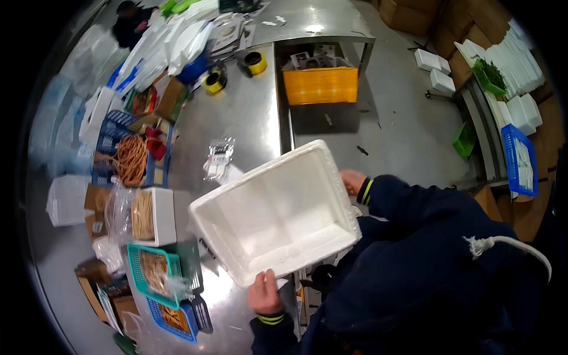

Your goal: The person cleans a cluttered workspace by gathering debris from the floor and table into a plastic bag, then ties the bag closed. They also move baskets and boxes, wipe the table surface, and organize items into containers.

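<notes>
A white foam box (269, 210) is tilted over the table edge, its open side toward me and its bare inner walls showing. My left hand (265, 294) is closed on its lower rim, with the fingertips over the edge. At the box's right side, my right hand (353, 181) holds the outer wall; some of its fingers are hidden behind the box. Just past the box, a small clear plastic packet (219, 158) lies on the metal table (236, 115).
Along the left stand a blue crate with orange cord (131, 158), a bundle of sticks (142, 214), a teal basket (135, 260) and a blue basket (190, 338). Tape rolls (255, 63) lie farther back. A yellow crate (320, 86) is under the far table. Another person (131, 26) is far left.
</notes>
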A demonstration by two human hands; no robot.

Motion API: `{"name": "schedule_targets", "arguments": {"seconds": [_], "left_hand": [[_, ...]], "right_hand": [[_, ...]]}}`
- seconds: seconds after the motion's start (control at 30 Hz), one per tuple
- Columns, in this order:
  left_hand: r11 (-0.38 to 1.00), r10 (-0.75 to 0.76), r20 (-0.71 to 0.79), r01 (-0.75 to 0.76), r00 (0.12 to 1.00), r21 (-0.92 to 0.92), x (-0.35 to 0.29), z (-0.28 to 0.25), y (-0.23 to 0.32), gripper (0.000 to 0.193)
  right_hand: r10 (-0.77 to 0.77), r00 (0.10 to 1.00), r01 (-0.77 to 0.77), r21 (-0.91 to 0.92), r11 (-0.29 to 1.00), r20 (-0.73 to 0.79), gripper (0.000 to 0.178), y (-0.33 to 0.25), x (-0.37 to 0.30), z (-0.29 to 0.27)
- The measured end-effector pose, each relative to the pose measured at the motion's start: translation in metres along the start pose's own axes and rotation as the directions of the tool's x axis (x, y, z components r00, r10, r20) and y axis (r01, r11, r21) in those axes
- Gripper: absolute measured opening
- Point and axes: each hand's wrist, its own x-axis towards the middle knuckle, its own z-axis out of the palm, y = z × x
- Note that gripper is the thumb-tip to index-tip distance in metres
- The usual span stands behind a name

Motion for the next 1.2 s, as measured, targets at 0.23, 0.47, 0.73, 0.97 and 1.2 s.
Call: {"name": "schedule_targets", "arguments": {"seconds": [0.23,0.47,0.73,0.97,1.2], "left_hand": [[0.908,0.370,0.170,-0.316,0.913,-0.275,0.167,0.152,0.136,0.023],[0.855,0.490,0.263,-0.400,0.831,-0.329,0.264,0.240,0.166,0.019],[0.805,0.339,-0.045,-0.314,0.940,-0.503,0.391,0.290,0.127,0.042],[0.775,0.218,0.226,-0.028,0.949,-0.631,0.453,0.367,0.090,0.027],[0.433,-0.243,0.553,0.599,0.797,-0.673,0.530,0.448,0.084,0.017]], "right_hand": [[-0.018,0.976,-0.012,-0.134,0.991,-0.217,0.067,-0.152,-0.065,-0.201],[-0.012,0.944,-0.173,-0.528,0.831,-0.329,0.059,-0.107,-0.037,-0.277],[-0.491,0.717,-0.104,-0.773,0.626,-0.495,0.030,-0.234,0.107,-0.328],[-0.511,0.419,-0.166,-0.617,0.769,-0.750,0.040,-0.436,0.232,-0.404],[-0.222,0.599,0.173,-0.147,0.974,-0.769,0.035,-0.555,0.322,-0.404]]}}
